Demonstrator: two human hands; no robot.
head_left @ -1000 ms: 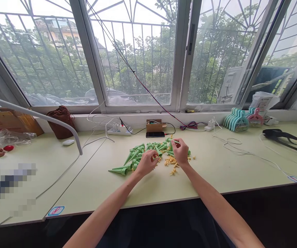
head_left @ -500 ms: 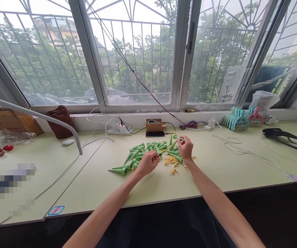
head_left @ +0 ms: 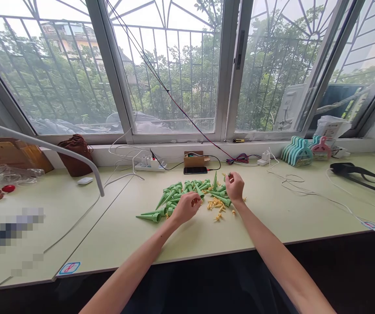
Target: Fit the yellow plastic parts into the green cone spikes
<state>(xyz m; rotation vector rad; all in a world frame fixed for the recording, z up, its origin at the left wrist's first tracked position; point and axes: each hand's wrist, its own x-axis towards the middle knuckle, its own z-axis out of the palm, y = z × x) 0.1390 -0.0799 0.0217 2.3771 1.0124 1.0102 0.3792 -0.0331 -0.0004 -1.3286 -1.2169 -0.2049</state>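
My left hand (head_left: 187, 207) is curled closed at the near edge of a heap of green plastic spikes (head_left: 174, 190). A green spike's wide cup end is right by its fingertips, but what they hold, if anything, is hidden. Over the right side of the heap, my right hand (head_left: 234, 187) pinches a green spike, mostly covered by the fingers, with a pale yellow bit showing at their left. Small yellow plastic pieces (head_left: 217, 203) lie in a loose pile between my hands. One green spike (head_left: 215, 181) stands upright close to my right hand.
Behind the heap are a black phone (head_left: 195, 170) and a small cardboard box (head_left: 196, 159). A white power strip (head_left: 150, 164) lies to their left. White cables, teal hangers (head_left: 297, 151) and black straps (head_left: 363, 174) are on the right; a lamp arm (head_left: 76, 155) reaches in from the left.
The green spike in my right hand has turned, so less of it shows beyond the fingers. My left hand stays nearly in place.
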